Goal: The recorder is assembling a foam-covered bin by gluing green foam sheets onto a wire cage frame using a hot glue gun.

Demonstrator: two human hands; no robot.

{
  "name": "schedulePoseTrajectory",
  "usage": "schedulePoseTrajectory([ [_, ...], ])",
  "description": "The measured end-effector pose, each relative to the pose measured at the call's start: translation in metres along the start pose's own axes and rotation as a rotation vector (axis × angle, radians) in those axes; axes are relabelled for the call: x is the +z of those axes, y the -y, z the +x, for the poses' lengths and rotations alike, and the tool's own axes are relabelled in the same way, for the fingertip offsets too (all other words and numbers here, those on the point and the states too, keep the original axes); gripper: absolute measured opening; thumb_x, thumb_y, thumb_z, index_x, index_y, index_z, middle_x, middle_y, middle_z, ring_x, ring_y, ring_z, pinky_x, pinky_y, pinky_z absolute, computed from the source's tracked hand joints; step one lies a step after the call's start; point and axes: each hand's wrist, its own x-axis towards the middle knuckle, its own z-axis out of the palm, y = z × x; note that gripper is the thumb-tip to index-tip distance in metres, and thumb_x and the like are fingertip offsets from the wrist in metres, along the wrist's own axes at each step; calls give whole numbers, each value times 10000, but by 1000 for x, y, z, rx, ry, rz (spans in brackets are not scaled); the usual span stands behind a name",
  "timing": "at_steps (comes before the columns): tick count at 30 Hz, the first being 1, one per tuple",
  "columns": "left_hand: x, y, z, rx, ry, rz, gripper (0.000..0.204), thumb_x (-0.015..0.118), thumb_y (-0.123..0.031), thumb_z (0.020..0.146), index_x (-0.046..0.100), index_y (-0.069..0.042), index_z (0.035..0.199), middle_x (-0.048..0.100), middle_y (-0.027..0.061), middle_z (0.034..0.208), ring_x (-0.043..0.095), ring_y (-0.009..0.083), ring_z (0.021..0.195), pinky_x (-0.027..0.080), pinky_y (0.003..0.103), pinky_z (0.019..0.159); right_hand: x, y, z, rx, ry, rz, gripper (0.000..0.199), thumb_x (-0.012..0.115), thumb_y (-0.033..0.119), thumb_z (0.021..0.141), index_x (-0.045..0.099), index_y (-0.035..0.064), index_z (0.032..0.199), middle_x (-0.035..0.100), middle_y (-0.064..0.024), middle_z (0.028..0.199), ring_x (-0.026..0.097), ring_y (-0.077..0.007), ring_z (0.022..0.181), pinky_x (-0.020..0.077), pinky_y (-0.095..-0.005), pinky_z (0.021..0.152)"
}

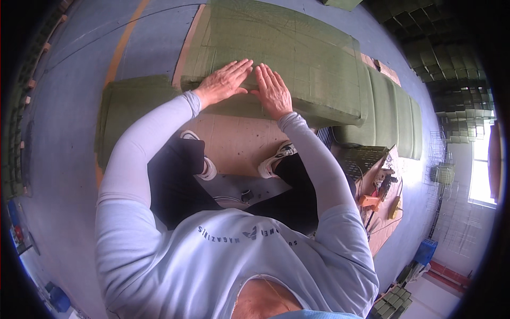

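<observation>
The left hand [226, 81] lies flat, fingers stretched and close together, palm down on the near edge of a big green foam slab [287, 58]. The right hand [273, 91] lies the same way just beside it, open and flat, its fingers pointing away from the person. The two hands nearly meet at the thumbs. Neither grips anything; both only press on the slab's top surface.

The slab lies on the floor ahead of the person, with faint grid lines across its top, and its near side drops to a sheet of cardboard [239, 141] spread under it. Both forearms, in pale long sleeves, reach up from the lower edge to the slab. Between them show dark trousers and two white shoes [276, 158] standing on the cardboard.

To the left of the slab a thinner green pad [125, 114] lies on the grey floor [69, 133], which carries an orange line [127, 40]. To the right, a row of further green foam pieces [396, 114] leans side by side. Near them, by the right arm, stands a dark crate [361, 159], with an orange tool [369, 201] and a yellow one [394, 207] on cardboard beyond it. Farther right are wire racks [443, 173], a blue crate [425, 251] and stacked green blocks [449, 58].
</observation>
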Motion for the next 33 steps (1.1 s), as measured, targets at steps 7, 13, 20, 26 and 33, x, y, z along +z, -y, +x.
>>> schedulePoseTrajectory([
  [7, 0, -9, 1, -32, -57, 221, 738, 553, -468, 909, 391, 1, 1456, 316, 125, 1565, 276, 258, 1461, 240, 423, 1205, 20, 18, -8, 116, -137, -43, 719, 647, 342, 873, 364, 50, 1466, 399, -150, 1514, 403, -256, 1395, 308, -455, 1136],
  [13, 3, -19, -1, -69, -126, 371, 785, 539, -563, 876, 402, -73, 1474, 318, 76, 1575, 270, 222, 1467, 189, 477, 1207, 27, 38, -19, 372, -142, -68, 739, 651, 286, 868, 329, 43, 1488, 312, -177, 1560, 289, -290, 1458, 244, -484, 1155],
  [20, -18, 41, -42, 10, 54, 32, 827, 450, -533, 943, 249, 43, 1501, 242, 196, 1580, 230, 299, 1473, 233, 427, 1206, -1, 27, -3, 160, -26, 79, 737, 600, 370, 913, 315, -12, 1475, 313, -195, 1550, 273, -313, 1458, 236, -453, 1185],
  [26, -20, 40, -38, 14, 29, -46, 794, 580, -429, 896, 313, 49, 1472, 307, 183, 1554, 283, 286, 1454, 265, 410, 1194, 16, 43, 45, 87, -24, 56, 713, 529, 456, 940, 359, -7, 1454, 377, -180, 1519, 354, -280, 1421, 273, -431, 1175],
  [33, -6, 38, -48, -25, -88, 112, 702, 626, -349, 872, 415, 29, 1425, 424, 149, 1496, 401, 254, 1395, 340, 387, 1152, 36, 70, 40, 212, -72, -37, 753, 453, 540, 931, 372, 5, 1454, 385, -144, 1525, 352, -236, 1427, 237, -494, 1154],
])
